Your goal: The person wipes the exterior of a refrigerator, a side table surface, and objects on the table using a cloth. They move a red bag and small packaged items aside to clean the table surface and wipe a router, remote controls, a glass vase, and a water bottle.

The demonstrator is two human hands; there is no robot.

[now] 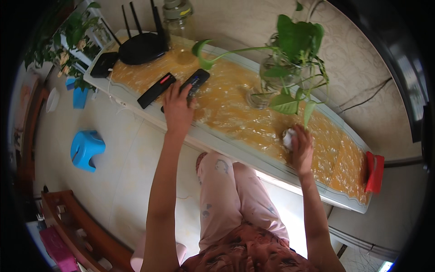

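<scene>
My left hand (179, 110) lies over a black remote control (198, 80) with pale markings. Its fingers reach towards a second black remote (154, 91) with a red patch at one end. Whether they grip or only rest there, I cannot tell. A crumpled white wad (289, 138), perhaps tissue or cloth, is in my right hand (302, 149), against the tabletop. Both hands are over a long, narrow table (231, 112) with a shiny amber patterned covering. Pothos leaves (285, 103) hang just above my right hand from a glass vase (280, 73).
A black router (142, 49) with upright antennas stands at the far left, beside a black box (104, 64) and a lidded glass jar (180, 25). A red object (375, 171) hangs at the right end. On the floor sits a blue stool (86, 149). A television edge (397, 51) borders the right.
</scene>
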